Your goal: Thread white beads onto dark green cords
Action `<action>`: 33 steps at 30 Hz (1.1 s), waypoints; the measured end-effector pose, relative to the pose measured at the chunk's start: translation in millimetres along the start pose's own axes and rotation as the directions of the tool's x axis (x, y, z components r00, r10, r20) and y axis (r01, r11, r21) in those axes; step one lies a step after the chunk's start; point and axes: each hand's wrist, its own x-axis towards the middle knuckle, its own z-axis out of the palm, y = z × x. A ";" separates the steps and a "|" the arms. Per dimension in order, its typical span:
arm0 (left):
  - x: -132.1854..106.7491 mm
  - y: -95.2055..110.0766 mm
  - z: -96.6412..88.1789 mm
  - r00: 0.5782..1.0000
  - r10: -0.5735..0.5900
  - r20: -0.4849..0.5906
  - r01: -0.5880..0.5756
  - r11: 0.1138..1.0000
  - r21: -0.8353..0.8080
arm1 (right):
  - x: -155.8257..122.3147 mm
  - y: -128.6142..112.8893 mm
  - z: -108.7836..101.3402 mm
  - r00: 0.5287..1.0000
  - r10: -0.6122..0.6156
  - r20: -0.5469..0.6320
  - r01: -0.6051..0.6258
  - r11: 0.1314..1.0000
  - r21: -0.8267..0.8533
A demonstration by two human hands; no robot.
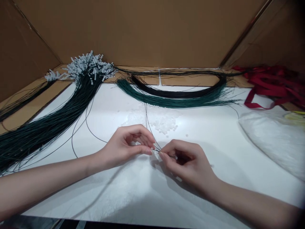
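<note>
My left hand [132, 141] is closed in a pinch, with a small white bead [152, 148] at the tips of thumb and forefinger. Just right of it, my right hand [184, 159] pinches a thin dark wire [156, 149] between thumb and forefinger. The wire's strands bridge the small gap between both hands, and long strands rise behind them toward the back. Another tiny pale bead [176, 157] shows by the right fingers. Beyond the hands, loose white beads [164, 122] lie scattered on the white board [202, 124].
At left lies a thick bundle of green wires [59, 117] topped with white beaded ends [88, 68]. Bare green wires [171, 101] and black wires [176, 93] curve along the back. Red ribbon [264, 86] and a clear plastic bag [274, 136] are at right. Cardboard walls [143, 31] enclose the back.
</note>
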 end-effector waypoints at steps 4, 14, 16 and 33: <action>1.4 0.8 0.5 1.000 0.002 -0.015 -0.002 1.000 -0.012 | -0.2 0.8 -1.0 1.000 -0.002 0.012 0.002 1.000 0.013; 0.0 -0.1 -0.2 1.000 0.011 -0.009 -0.011 1.000 -0.012 | 0.2 1.0 0.0 1.000 0.013 0.024 -0.013 1.000 0.005; 0.1 0.0 -0.3 1.000 0.012 -0.007 -0.012 1.000 -0.012 | -0.2 0.6 -0.3 1.000 0.011 0.022 -0.011 1.000 0.002; -0.3 0.2 0.6 1.000 0.007 -0.009 -0.007 1.000 0.007 | 1.2 0.0 0.9 1.000 -0.001 0.020 0.001 1.000 -0.007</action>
